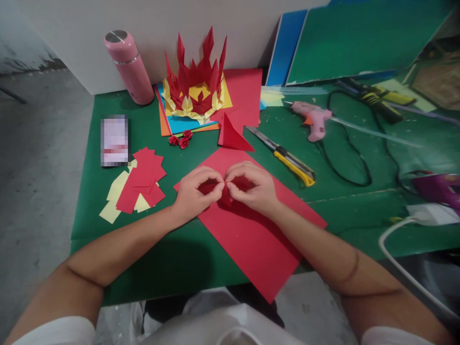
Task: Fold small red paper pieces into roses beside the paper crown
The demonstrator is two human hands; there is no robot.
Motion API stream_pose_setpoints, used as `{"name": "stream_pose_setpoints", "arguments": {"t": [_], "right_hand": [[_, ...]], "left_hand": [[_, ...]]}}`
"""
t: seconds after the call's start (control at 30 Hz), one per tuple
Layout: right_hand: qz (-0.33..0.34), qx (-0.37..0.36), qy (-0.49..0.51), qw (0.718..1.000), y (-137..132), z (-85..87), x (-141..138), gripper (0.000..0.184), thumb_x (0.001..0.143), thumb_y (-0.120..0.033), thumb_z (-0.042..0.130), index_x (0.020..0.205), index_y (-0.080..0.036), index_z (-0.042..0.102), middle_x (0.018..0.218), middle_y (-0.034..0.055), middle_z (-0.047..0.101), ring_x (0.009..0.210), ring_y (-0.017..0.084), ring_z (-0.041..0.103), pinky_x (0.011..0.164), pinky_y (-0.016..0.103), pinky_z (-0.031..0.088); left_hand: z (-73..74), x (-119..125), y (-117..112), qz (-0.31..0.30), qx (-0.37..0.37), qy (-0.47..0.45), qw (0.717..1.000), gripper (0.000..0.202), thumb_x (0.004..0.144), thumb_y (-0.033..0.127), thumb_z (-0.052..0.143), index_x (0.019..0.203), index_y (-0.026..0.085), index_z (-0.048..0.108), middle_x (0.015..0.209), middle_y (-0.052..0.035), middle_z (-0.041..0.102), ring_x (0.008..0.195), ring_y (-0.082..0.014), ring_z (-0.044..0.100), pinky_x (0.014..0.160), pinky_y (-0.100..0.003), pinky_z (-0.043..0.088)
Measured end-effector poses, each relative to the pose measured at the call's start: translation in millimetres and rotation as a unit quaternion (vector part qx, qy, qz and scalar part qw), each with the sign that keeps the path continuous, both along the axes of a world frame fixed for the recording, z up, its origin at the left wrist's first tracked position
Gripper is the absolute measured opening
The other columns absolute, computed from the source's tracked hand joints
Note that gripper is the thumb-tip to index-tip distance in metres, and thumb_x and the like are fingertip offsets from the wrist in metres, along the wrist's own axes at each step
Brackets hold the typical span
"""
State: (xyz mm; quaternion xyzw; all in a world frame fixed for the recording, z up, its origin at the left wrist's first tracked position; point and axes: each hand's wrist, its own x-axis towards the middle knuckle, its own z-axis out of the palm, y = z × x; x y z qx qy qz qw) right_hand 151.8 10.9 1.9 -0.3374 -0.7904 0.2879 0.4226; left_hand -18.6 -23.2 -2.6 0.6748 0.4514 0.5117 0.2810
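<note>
My left hand (pixel 197 189) and my right hand (pixel 253 187) meet fingertip to fingertip, both pinching a small folded piece of red paper (pixel 226 196). Most of that piece is hidden by my fingers. Beneath them a large red sheet (pixel 247 244) lies slantwise, its lower corner past the table's front edge. Just beyond my hands stands a folded red paper triangle (pixel 233 136). To its right rests a yellow utility knife (pixel 287 160) with its blade out.
On the green table (pixel 161 268) are a pink flask (pixel 131 69), a phone (pixel 114 141), cut red and yellow paper pieces (pixel 143 177), and small red paper roses (pixel 183 139). A red and yellow origami crown (pixel 197 86) sits on coloured sheets. A pink glue gun (pixel 312 120) and cables lie right.
</note>
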Motion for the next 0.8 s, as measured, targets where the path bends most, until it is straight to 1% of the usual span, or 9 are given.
{"name": "stream_pose_setpoints", "arguments": {"t": [0.17,0.37,0.47,0.57,0.67,0.73,0.8], "right_hand": [[0.010,0.006,0.003,1.000,0.5,-1.2,0.3,0.006,0.077,-0.020,0.062,0.073,-0.024,0.061,0.073,0.0009,0.070,0.070,0.017,0.067,0.073,0.034,0.052],[0.000,0.004,-0.006,1.000,0.2,-1.9,0.9,0.005,0.078,-0.022,0.062,0.074,-0.024,0.062,0.074,0.0011,0.071,0.070,0.017,0.066,0.073,0.034,0.052],[0.002,0.000,-0.005,1.000,0.4,-2.0,0.8,0.005,0.078,-0.023,0.063,0.074,-0.024,0.062,0.074,0.0011,0.072,0.070,0.017,0.067,0.073,0.034,0.052],[0.013,0.003,-0.002,1.000,1.0,-2.9,0.4,0.006,0.078,-0.022,0.063,0.073,-0.025,0.061,0.073,0.0004,0.071,0.069,0.016,0.066,0.073,0.034,0.051],[0.027,0.015,0.002,1.000,1.6,-3.7,-0.1,0.007,0.079,-0.021,0.062,0.073,-0.024,0.061,0.073,0.0000,0.071,0.069,0.016,0.066,0.073,0.034,0.051],[0.027,0.021,0.007,0.999,1.8,-3.8,-0.1,0.007,0.080,-0.020,0.062,0.074,-0.024,0.061,0.074,0.0003,0.071,0.071,0.016,0.066,0.073,0.034,0.051],[0.020,0.023,0.012,0.999,1.7,-3.5,0.1,0.007,0.080,-0.019,0.063,0.075,-0.024,0.062,0.075,0.0008,0.070,0.073,0.017,0.066,0.073,0.033,0.051]], "left_hand": [[1.8,0.4,-0.7,-0.013,-0.003,-0.002,1.000,0.007,0.079,0.018,0.060,0.073,0.022,0.062,0.074,-0.0007,0.068,0.072,-0.0143,0.063,0.071,-0.029,0.050],[0.9,0.5,-1.7,0.005,-0.024,0.000,1.000,0.004,0.077,0.018,0.061,0.074,0.022,0.061,0.074,-0.0006,0.068,0.069,-0.0133,0.062,0.067,-0.027,0.050],[0.3,0.1,-1.0,0.000,-0.017,-0.005,1.000,0.006,0.077,0.017,0.061,0.073,0.022,0.061,0.073,0.0000,0.067,0.070,-0.0133,0.062,0.067,-0.027,0.050],[-0.3,-0.5,0.1,-0.013,0.006,0.003,1.000,0.010,0.077,0.014,0.061,0.073,0.022,0.060,0.073,0.0004,0.064,0.073,-0.0139,0.060,0.070,-0.028,0.049],[-1.3,-1.0,1.1,-0.006,0.018,0.037,0.999,0.009,0.076,0.014,0.060,0.074,0.023,0.059,0.079,-0.0009,0.061,0.077,-0.0154,0.059,0.074,-0.031,0.048],[-2.3,-1.2,1.7,0.004,0.024,0.066,0.998,0.008,0.076,0.015,0.060,0.075,0.023,0.058,0.089,-0.0030,0.062,0.086,-0.0177,0.060,0.083,-0.035,0.047],[-3.4,-1.3,2.4,0.000,0.027,0.076,0.997,0.007,0.078,0.016,0.059,0.077,0.023,0.056,0.096,-0.0041,0.064,0.095,-0.0194,0.060,0.090,-0.038,0.045]]}}
